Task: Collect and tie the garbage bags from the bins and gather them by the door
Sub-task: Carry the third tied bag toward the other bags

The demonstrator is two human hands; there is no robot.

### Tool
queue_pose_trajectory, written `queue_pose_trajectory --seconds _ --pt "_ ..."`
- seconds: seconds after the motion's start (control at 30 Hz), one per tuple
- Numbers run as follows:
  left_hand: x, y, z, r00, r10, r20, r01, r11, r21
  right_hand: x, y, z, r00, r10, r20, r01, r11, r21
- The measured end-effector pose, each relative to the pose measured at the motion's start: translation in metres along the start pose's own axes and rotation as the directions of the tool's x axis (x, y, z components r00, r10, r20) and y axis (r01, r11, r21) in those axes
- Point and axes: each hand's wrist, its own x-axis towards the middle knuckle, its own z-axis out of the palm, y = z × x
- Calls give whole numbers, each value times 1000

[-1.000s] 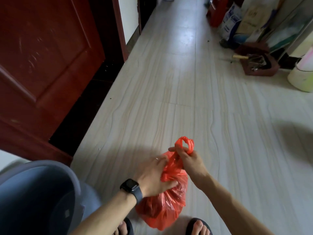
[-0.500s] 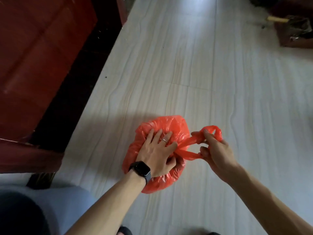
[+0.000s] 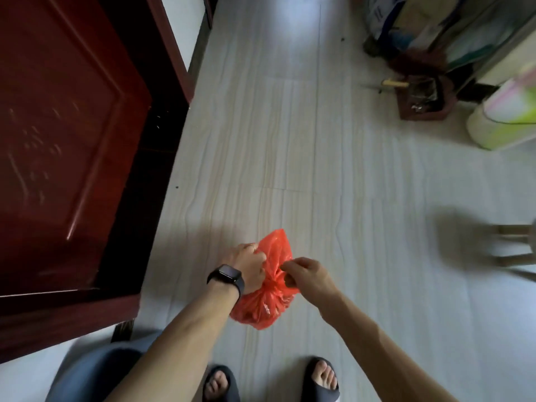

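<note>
A small red plastic garbage bag (image 3: 262,307) hangs just above the pale floor in front of my feet. Its neck is bunched between both hands and one loose red flap (image 3: 275,245) sticks up above them. My left hand (image 3: 249,266), with a black watch on the wrist, grips the left side of the neck. My right hand (image 3: 304,274) pinches the neck from the right. A grey-blue bin (image 3: 95,369) stands at the lower left, partly hidden by my left arm.
A dark red door (image 3: 66,146) stands open on the left. On the right are a dark red dustpan (image 3: 420,100), a pale bucket (image 3: 499,126), stacked bags (image 3: 385,21) and a wooden stool's legs (image 3: 516,245). My feet in dark slippers (image 3: 322,378) are below.
The bag has been lifted from lying sideways on the floor and hangs by its neck. My right hand has come in from the stretched handle to the knot beside my left hand.
</note>
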Motion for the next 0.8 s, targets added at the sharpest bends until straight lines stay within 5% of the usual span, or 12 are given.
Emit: queue_pose_trajectory --seconds 0.4,0.6,0.8 --pt "-208 171 -370 924 246 -293 -271 961 -48 -329 -231 -247 913 -152 -380 151 988 -32" --pt "-254 305 -515 789 482 -382 -462 874 150 -472 -271 -384 732 -250 -634 380 922 76" --pt "-280 446 -585 645 615 -454 -601 775 197 -570 -274 -481 537 -328 -778 588 806 66"
